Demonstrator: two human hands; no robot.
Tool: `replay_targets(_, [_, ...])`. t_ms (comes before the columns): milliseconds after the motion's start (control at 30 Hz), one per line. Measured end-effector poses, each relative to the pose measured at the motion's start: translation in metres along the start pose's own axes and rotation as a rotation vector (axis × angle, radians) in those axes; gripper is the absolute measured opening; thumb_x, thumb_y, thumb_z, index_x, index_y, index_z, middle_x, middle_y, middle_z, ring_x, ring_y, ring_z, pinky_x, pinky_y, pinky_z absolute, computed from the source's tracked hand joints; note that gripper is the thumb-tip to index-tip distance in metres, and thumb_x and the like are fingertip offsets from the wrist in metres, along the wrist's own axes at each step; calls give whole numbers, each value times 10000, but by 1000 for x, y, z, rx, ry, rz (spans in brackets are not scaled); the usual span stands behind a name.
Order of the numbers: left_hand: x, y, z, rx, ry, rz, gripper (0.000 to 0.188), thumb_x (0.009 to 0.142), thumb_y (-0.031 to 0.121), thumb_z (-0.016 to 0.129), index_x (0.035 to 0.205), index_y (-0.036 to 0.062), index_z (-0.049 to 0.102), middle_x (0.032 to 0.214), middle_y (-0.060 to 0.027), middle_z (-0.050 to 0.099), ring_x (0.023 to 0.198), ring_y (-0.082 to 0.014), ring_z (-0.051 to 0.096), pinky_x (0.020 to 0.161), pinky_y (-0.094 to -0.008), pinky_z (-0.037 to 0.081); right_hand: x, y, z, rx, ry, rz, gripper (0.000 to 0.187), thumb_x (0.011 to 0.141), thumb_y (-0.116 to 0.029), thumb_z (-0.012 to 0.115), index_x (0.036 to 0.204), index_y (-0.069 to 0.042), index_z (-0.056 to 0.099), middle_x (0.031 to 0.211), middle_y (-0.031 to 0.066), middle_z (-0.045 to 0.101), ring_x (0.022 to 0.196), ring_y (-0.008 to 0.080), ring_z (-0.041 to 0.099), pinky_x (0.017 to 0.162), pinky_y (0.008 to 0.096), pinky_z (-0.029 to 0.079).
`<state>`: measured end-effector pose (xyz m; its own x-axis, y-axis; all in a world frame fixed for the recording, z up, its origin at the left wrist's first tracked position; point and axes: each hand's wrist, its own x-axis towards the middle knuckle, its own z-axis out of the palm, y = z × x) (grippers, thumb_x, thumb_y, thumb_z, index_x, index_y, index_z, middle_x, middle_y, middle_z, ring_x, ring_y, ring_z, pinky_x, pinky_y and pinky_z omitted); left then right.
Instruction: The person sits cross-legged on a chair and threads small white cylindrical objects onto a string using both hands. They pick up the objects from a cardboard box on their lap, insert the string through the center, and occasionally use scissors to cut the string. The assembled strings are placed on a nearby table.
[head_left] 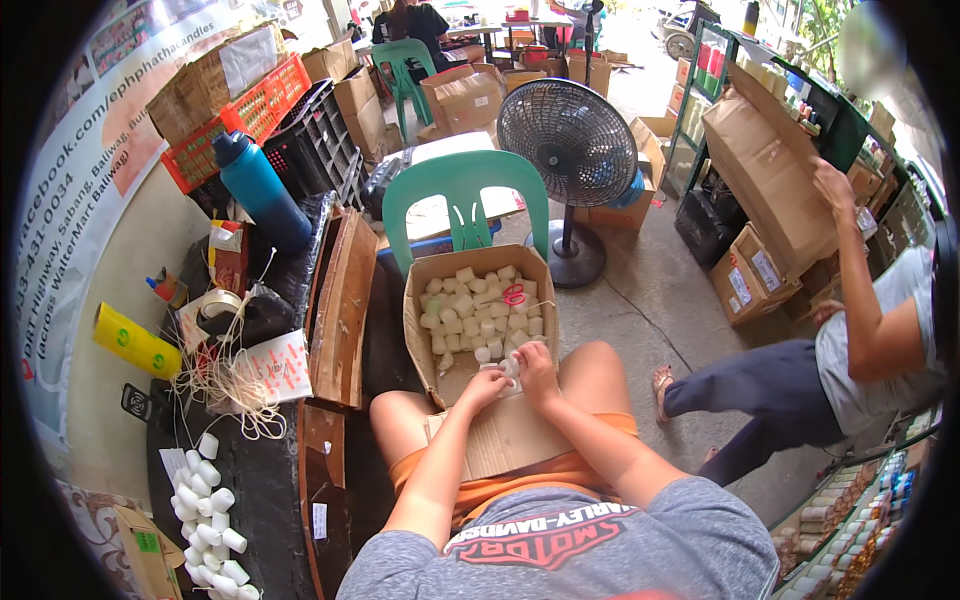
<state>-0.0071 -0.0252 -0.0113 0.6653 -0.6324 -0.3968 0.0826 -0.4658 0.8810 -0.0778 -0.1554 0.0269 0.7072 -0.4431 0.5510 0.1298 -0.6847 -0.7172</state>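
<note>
An open cardboard box (418,312) sits in front of me, its near flap (492,440) over my lap. Inside lie many short, whitish cylinders that look like small candles (465,305), and pink-handled scissors (513,295) rest on top of them. Over the box's near edge, my left hand (484,389) is closed in a pinch at a small white piece (511,380). My right hand (538,374) pinches the same piece from the other side. Its exact kind is too small and partly covered by fingers to tell.
A green plastic chair (400,205) stands behind the box, with a black fan (567,150) beyond. On the left dark table (262,480) are white cylinders (208,510), string (225,385), a yellow roll (137,341) and a blue bottle (262,190). At right, another person (860,345) touches a large carton (765,170).
</note>
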Motion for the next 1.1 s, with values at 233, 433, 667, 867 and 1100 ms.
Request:
replay_targets(233, [-7, 3, -3, -379, 116, 149, 200, 874, 236, 556, 939, 74, 651, 993, -36, 599, 915, -136, 536, 802, -257, 407, 1, 12, -3, -223, 58, 157, 124, 796, -100, 582, 914, -65, 567, 1098, 104, 517, 978, 290, 495, 873, 411, 372])
replay_targets(433, [-11, -3, -11, -443, 81, 74, 201, 889, 242, 541, 989, 83, 614, 908, 21, 605, 826, -79, 518, 742, -225, 399, 6, -39, -11, -516, -132, -260, 390, 769, -122, 580, 1156, -145, 533, 1207, 26, 508, 1150, 224, 422, 1037, 422, 210])
replay_targets(667, [-4, -10, -14, -532, 41, 0, 174, 873, 235, 555, 960, 89, 596, 906, 14, 615, 816, -80, 539, 727, -233, 413, -4, -9, 1, -25, -459, -29, 141, 796, -71, 534, 933, -64, 567, 878, 107, 570, 877, 295, 550, 831, 374, 413])
replay_targets(867, [-7, -2, -15, -770, 35, -13, 150, 877, 199, 553, 957, 77, 587, 915, -11, 623, 839, -115, 582, 721, -252, 456, -1, -3, 3, 34, -303, 101, 53, 819, -50, 550, 856, -14, 559, 820, 155, 545, 822, 330, 531, 717, 394, 435])
replay_targets(1100, [-16, 1, -20, -917, 62, -32, 237, 864, 238, 586, 1036, 77, 602, 986, -21, 620, 862, -117, 589, 703, -269, 483, -5, -1, 8, 45, -430, -94, 59, 812, -67, 530, 807, -9, 543, 815, 154, 539, 803, 329, 523, 706, 401, 430])
